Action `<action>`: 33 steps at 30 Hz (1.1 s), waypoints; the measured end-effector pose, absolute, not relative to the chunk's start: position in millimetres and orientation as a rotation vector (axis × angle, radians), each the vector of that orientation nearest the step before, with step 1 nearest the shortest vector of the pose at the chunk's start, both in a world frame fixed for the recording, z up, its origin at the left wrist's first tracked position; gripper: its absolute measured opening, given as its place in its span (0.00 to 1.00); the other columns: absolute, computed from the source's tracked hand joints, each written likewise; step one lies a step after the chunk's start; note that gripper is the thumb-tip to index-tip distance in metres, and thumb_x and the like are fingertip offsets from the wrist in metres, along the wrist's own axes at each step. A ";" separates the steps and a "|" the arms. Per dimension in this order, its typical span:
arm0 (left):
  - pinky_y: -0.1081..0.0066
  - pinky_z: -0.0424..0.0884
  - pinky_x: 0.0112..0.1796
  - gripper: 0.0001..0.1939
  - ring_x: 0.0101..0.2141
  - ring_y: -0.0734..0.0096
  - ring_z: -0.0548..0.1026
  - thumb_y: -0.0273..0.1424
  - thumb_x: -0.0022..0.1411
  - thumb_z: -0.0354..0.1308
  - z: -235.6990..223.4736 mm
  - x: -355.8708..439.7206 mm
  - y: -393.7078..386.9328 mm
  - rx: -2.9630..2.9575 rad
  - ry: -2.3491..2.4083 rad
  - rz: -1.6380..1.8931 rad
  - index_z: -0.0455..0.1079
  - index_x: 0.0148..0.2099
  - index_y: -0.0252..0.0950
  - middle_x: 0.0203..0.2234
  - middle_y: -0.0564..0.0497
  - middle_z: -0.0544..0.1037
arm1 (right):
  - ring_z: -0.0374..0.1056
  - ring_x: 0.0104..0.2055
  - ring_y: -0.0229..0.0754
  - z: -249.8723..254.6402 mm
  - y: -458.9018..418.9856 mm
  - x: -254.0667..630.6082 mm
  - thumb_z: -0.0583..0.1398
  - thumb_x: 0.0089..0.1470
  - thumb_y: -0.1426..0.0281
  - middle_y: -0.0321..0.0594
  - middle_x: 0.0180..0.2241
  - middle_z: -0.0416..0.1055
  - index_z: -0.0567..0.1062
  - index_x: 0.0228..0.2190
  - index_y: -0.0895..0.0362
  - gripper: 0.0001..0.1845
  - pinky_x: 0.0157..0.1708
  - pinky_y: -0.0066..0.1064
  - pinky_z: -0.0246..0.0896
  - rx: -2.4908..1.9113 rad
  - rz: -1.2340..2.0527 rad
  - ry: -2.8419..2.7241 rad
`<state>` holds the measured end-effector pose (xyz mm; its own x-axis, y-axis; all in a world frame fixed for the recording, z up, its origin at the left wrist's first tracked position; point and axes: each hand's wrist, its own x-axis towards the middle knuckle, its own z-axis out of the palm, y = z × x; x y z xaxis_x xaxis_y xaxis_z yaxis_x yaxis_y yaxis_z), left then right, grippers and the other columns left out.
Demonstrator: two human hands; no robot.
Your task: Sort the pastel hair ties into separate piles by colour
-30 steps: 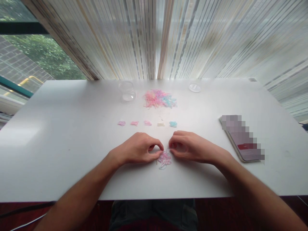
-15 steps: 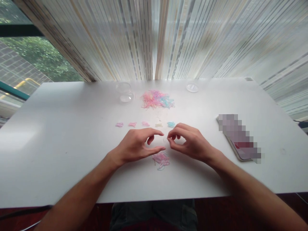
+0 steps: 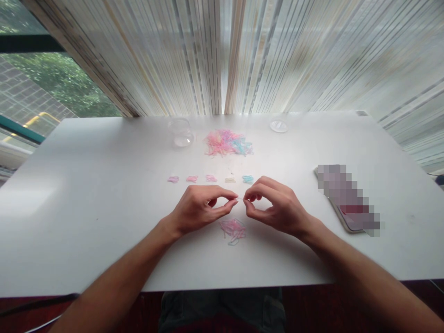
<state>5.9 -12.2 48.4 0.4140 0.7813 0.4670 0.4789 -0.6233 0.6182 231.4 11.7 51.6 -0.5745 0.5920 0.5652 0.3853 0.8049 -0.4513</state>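
Note:
A thin, pale rubber band spans the small gap between my fingertips. One end is pinched between the thumb and forefinger of my left hand; my right hand pinches the other end. Just below lies a small loose pile of pink and pale blue rubber bands. Beyond my hands runs a row of little bundles: purple, coral, pink, cream and blue.
A large heap of mixed pastel rubber bands lies farther back on the white table. Left of it is a clear round container, and to the right a clear lid. A phone rests at the right.
My left thumb and forefinger, apart before, have closed on the free end of the rubber band. My right hand keeps its pinch and has barely moved.

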 end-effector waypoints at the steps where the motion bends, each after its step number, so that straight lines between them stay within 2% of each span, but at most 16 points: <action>1: 0.77 0.64 0.23 0.05 0.20 0.81 0.65 0.28 0.65 0.62 48.7 6.0 -12.0 2.274 1.078 1.073 0.79 0.40 0.34 0.27 0.52 0.83 | 0.68 0.29 0.39 52.2 11.6 231.4 0.59 0.57 0.77 0.37 0.28 0.70 0.73 0.32 0.55 0.05 0.29 0.30 0.65 -0.722 0.369 -2.249; 3: 0.77 0.66 0.23 0.06 0.20 0.80 0.66 0.28 0.65 0.62 49.4 6.0 -11.7 2.242 1.086 1.100 0.80 0.40 0.34 0.28 0.51 0.83 | 0.68 0.31 0.40 53.3 11.5 231.7 0.60 0.58 0.75 0.38 0.29 0.71 0.73 0.35 0.55 0.04 0.30 0.31 0.66 -0.728 0.390 -2.238; 7: 0.78 0.66 0.22 0.05 0.20 0.81 0.66 0.28 0.64 0.63 50.1 5.6 -11.0 2.177 1.101 1.143 0.80 0.40 0.34 0.27 0.50 0.83 | 0.70 0.33 0.42 53.6 12.1 232.5 0.64 0.57 0.71 0.39 0.32 0.72 0.73 0.40 0.54 0.08 0.32 0.32 0.68 -0.735 0.395 -2.223; 13: 0.78 0.64 0.22 0.04 0.19 0.82 0.64 0.26 0.63 0.64 49.0 5.0 -10.2 2.148 1.044 1.164 0.80 0.40 0.33 0.27 0.51 0.83 | 0.70 0.30 0.39 51.8 13.1 232.1 0.62 0.61 0.72 0.38 0.29 0.72 0.74 0.36 0.55 0.00 0.31 0.30 0.68 -0.721 0.374 -2.226; 29: 0.79 0.65 0.23 0.03 0.21 0.82 0.67 0.25 0.63 0.64 48.6 5.0 -8.7 2.163 1.038 1.197 0.78 0.40 0.34 0.29 0.51 0.82 | 0.69 0.30 0.38 52.1 14.0 230.3 0.60 0.60 0.78 0.37 0.29 0.71 0.74 0.35 0.56 0.05 0.30 0.30 0.68 -0.661 0.373 -2.178; 33: 0.79 0.64 0.22 0.03 0.21 0.82 0.65 0.23 0.62 0.65 49.5 5.5 -8.6 2.169 1.038 1.210 0.78 0.39 0.34 0.29 0.52 0.82 | 0.69 0.30 0.38 50.8 15.1 230.5 0.61 0.59 0.78 0.38 0.29 0.71 0.73 0.35 0.57 0.05 0.29 0.29 0.67 -0.636 0.368 -2.168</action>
<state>5.5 -8.6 49.5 0.3332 0.7858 0.5210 0.3949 -0.6181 0.6797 230.5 15.1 50.8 -0.5299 0.5575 0.6391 0.3155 0.8291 -0.4616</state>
